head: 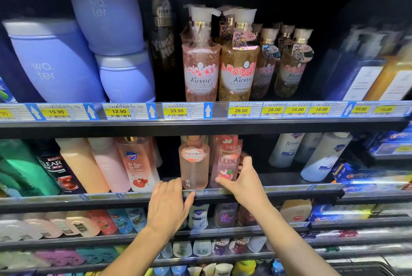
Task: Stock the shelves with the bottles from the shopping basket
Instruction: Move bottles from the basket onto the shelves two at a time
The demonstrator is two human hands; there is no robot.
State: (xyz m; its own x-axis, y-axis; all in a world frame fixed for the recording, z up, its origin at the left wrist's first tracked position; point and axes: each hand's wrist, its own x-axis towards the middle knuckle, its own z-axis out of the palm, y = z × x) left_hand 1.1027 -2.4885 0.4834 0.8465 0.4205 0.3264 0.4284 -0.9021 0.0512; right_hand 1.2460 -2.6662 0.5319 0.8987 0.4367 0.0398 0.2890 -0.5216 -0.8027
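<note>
A pink LUX bottle (225,159) stands upright on the middle shelf (289,191). My right hand (242,178) grips it from the right, thumb across its front and fingers round its far side. To its left stands a clear pink pump bottle (193,162). My left hand (170,204) rests on the shelf's front edge just left of that pump bottle, fingers laid flat and thumb on the rail, holding nothing. The shopping basket shows only as a dark rim (365,268) at the bottom right.
Left on the same shelf stand a Safeguard bottle (136,164), pastel bottles and a black CLEAR bottle (56,171). White bottles (321,157) stand to the right. The upper shelf holds Kustie pump bottles (200,64) and lilac tubs (53,59). Lower shelves carry several small bottles.
</note>
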